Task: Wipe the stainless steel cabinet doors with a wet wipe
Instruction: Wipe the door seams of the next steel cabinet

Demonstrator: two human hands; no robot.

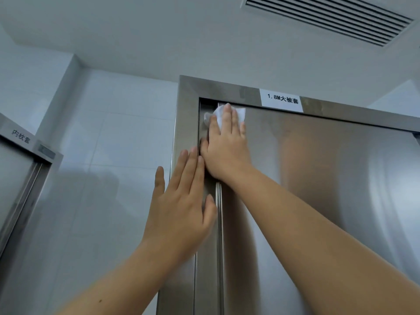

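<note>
Wet wipe (241, 114): thin, soft, limp, probably light and slick with moisture. It sits bunched at the top left corner of the cabinet door (318, 178), just under the upper frame (188, 105). My right hand (227, 146) lies flat over it, fingers (227, 120) straight and spread, pressing it to the steel, not pinching it. Judgement: palm pressure is the right hold, since a pinch would ball it up and lose contact area. The door looks stiff, smooth and slippery, so the wipe should glide and may creep out from under the fingers. My left hand (181, 201) is flat and extended against the frame's left upright, holding nothing, apparently bracing. Nearby: a white label (281, 100) on the upper frame, to be kept dry; a tiled wall (113, 144); a second cabinet (18, 173) at far left; a ceiling vent (329, 17). The recessed door edge beside my right thumb could snag the wipe.
</note>
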